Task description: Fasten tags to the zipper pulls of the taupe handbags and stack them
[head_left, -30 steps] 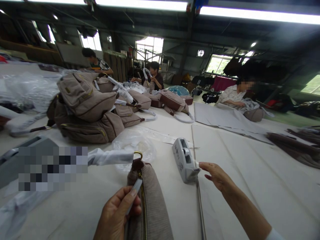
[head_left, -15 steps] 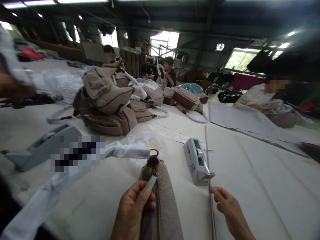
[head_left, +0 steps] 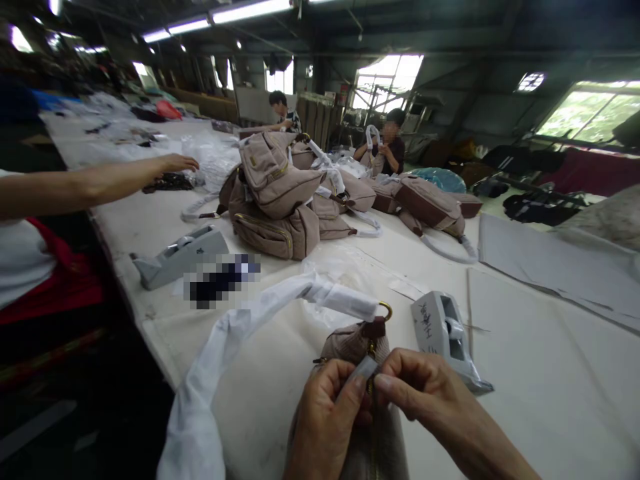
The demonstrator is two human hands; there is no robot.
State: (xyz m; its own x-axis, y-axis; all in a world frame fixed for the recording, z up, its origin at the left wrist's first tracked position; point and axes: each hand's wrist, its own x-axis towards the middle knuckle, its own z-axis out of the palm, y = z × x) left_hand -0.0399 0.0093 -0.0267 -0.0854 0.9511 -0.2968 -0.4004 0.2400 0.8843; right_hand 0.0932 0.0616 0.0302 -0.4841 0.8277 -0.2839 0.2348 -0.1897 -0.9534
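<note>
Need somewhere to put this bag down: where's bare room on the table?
The widest patch is the white table cover right of the tape dispenser. A smaller patch lies between the white wrapped strap and your left hand. It's crowded at the pile of bags with its plastic wrap, and around your right hand on the bag.

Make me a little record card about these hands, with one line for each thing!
Left hand: holds a pale strip by the zipper of a ribbed taupe bag
Right hand: at the pale strip too
Beside the hands: grey tape dispenser; white-wrapped strap
Farther off: pile of taupe bags
Another person: a co-worker's arm reaching over the table
</note>
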